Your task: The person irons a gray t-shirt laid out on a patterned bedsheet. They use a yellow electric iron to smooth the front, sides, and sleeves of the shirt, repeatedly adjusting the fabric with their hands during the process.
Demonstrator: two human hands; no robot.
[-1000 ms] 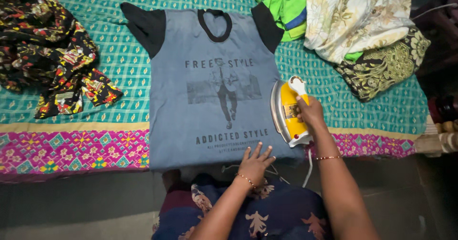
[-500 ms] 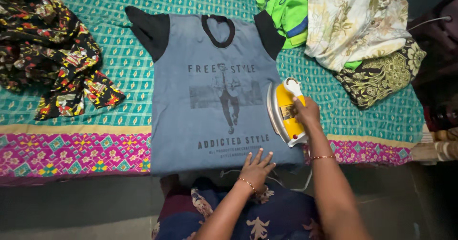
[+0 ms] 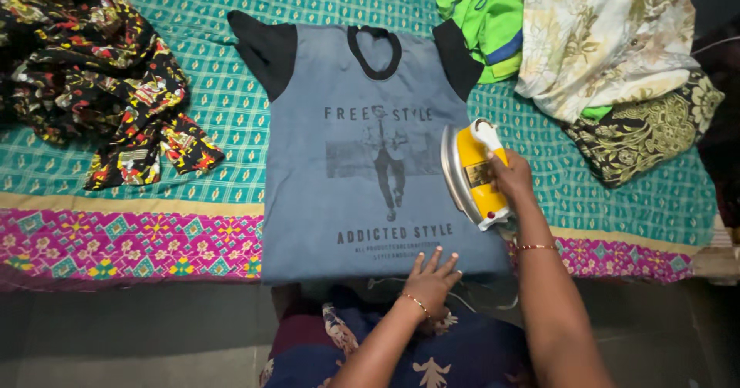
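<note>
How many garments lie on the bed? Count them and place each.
5: grey T-shirt spread flat mid-bed under the iron; black patterned one at left; green one, cream floral one and dark paisley one piled at right. More may hide underneath.

I see a matt grey cotton-like T-shirt (image 3: pixel 362 180), glossy yellow plastic iron (image 3: pixel 474 176) with shiny metal soleplate, woven patterned cloth bedspread (image 3: pixel 193 126).

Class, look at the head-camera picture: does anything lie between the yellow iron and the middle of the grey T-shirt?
Nothing visible does. The right hand holds the yellow iron tilted on its edge at the grey T-shirt's side; the cloth toward the middle lies bare. The left hand presses the bottom hem, clear of that stretch.
</note>
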